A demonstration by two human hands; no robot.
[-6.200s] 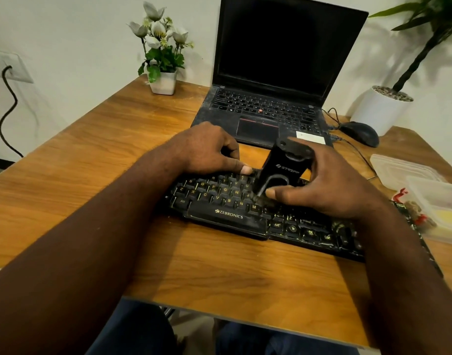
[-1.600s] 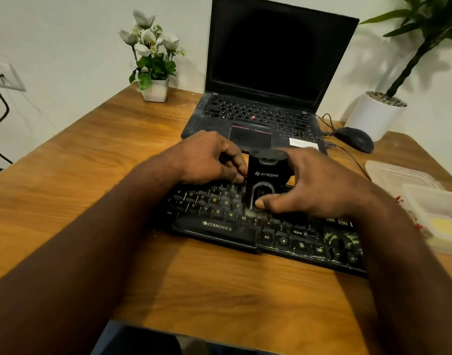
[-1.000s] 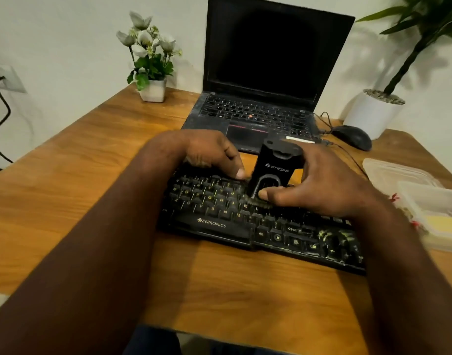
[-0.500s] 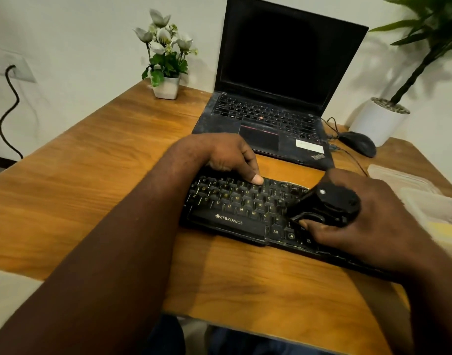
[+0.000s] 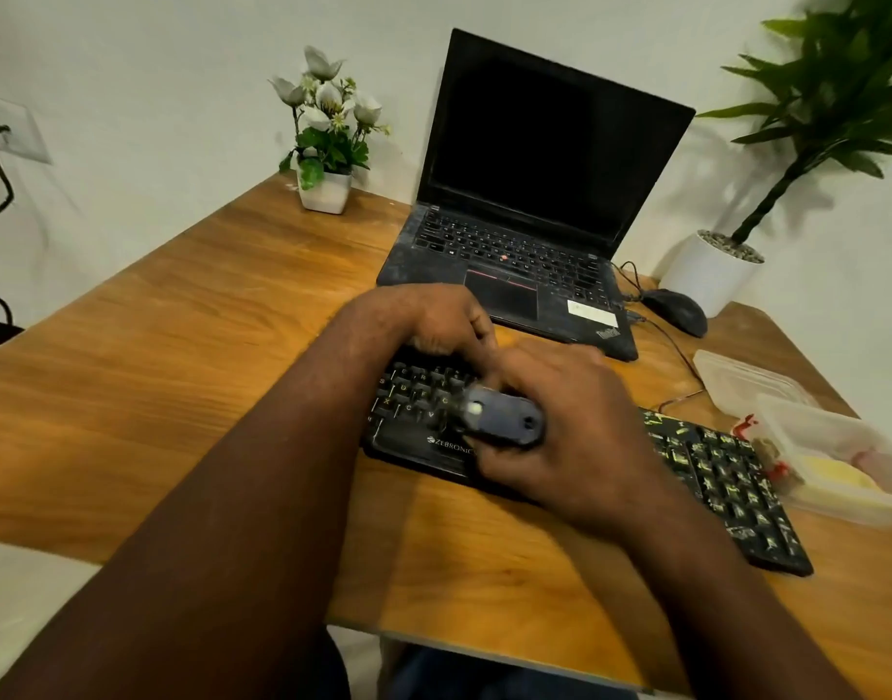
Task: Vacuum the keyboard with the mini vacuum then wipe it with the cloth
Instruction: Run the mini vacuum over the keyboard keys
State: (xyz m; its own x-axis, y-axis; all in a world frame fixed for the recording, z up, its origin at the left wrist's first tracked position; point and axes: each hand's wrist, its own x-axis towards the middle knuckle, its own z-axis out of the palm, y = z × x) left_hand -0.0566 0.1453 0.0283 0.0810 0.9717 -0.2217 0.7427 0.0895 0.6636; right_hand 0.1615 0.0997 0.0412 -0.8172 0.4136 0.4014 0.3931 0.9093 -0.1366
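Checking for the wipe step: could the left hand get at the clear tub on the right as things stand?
Probably not directly: the right hand, gripping the mini vacuum over the keyboard, lies between the left hand and the tub.

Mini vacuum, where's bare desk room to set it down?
Widest bare wood: left of the keyboard and laptop, before the flower pot. A narrower strip runs between keyboard and the near desk edge. Right side is crowded: mouse, cable, plastic containers.
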